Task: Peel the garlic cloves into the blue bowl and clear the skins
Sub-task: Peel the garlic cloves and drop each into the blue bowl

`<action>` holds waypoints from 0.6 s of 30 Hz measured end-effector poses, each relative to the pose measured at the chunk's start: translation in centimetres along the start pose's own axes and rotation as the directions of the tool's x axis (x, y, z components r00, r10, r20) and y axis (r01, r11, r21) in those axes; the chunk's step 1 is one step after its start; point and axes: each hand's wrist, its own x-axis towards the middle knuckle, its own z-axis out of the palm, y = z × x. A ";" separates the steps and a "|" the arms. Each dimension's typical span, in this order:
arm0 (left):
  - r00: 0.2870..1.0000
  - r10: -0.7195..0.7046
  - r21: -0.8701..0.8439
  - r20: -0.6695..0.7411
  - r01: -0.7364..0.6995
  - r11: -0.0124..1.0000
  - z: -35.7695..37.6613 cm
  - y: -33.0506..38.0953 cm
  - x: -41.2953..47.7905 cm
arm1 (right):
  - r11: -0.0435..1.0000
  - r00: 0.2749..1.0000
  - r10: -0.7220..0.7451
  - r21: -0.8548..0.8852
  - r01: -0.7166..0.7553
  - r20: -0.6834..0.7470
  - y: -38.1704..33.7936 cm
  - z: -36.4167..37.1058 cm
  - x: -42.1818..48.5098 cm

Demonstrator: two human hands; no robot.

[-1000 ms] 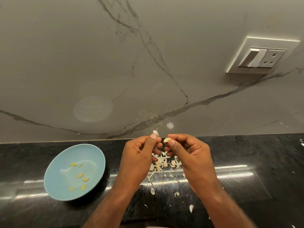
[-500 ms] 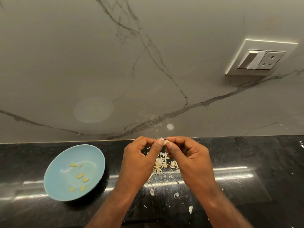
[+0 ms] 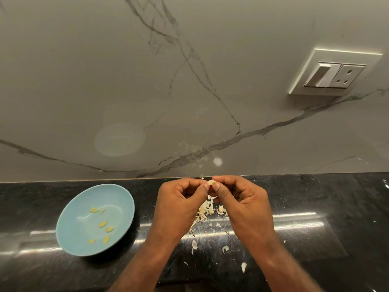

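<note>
Small pale garlic clove (image 3: pixel 211 182) pinched between left hand (image 3: pixel 179 204) and right hand (image 3: pixel 245 202), fingers (image 3: pixel 201 193) clamped on it, above papery skin scraps (image 3: pixel 205 211) on black stone desk (image 3: pixel 336 207). Round pale-blue bowl (image 3: pixel 123 198) well apart, left. Risk: slick clove squirts out, lands among scraps.

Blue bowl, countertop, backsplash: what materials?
Blue bowl: matte, even pale-blue, soft sheen; glazed ceramic or melamine, can't tell which. Countertop: polished black speckled stone, likely granite; mirror-like light streaks. Backsplash: grey marble-look slab with dark veins, glossy enough to reflect the bowl; real stone or tile unclear.
</note>
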 end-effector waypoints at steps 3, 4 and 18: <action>1.000 -0.012 -0.001 -0.001 0.012 1.000 0.0 0.0 0.0 | 1.000 1.000 -0.004 -0.009 0.004 0.004 0.0 0.0 0.0; 1.000 -0.014 -0.002 -0.001 0.014 1.000 0.0 -0.1 0.1 | 1.000 1.000 -0.005 -0.006 0.005 0.007 -0.1 0.0 0.0; 0.998 0.046 0.052 -0.052 -0.044 0.998 0.2 0.1 -0.1 | 0.982 0.995 0.085 0.165 -0.091 0.044 0.0 0.4 0.0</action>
